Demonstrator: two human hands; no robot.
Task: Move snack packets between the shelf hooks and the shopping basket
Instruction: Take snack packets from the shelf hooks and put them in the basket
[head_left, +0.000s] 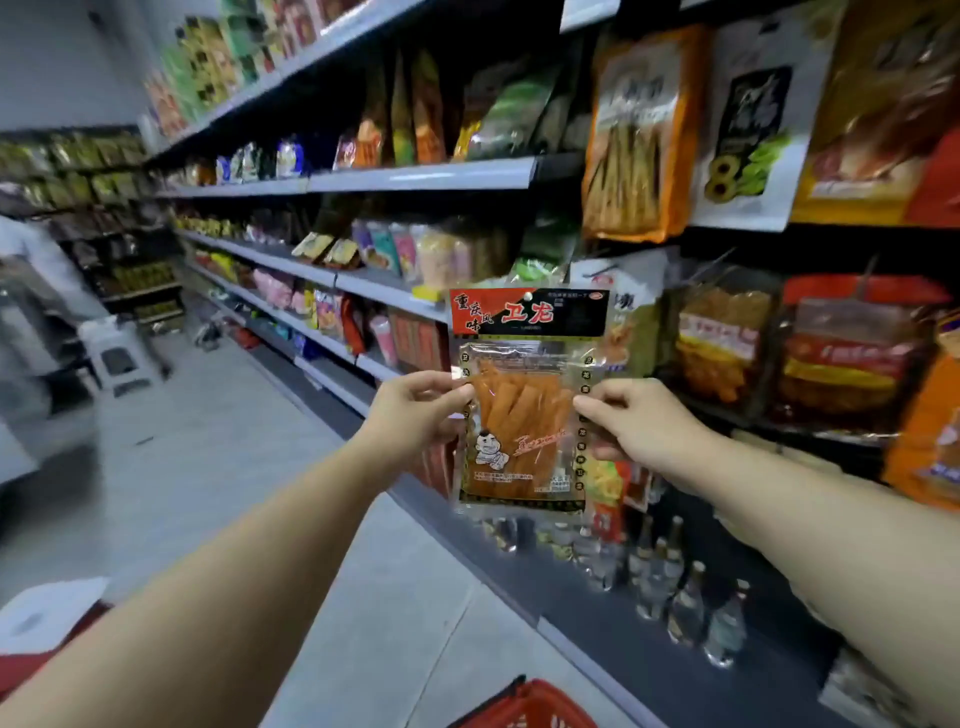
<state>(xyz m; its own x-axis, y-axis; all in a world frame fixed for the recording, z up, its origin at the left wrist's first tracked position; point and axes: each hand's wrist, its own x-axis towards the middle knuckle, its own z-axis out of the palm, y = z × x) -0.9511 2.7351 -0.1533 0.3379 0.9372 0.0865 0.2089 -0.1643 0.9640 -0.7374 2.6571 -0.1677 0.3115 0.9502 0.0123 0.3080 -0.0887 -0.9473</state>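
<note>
Head view: we hold one snack packet (525, 400) upright in front of the hanging packets (727, 343) on the shelf, our left hand (415, 410) pinching its left edge, our right hand (639, 421) pinching its right edge. Below, the red shopping basket (530, 701) peeks in; bottles (670, 582) line the bottom shelf.
</note>
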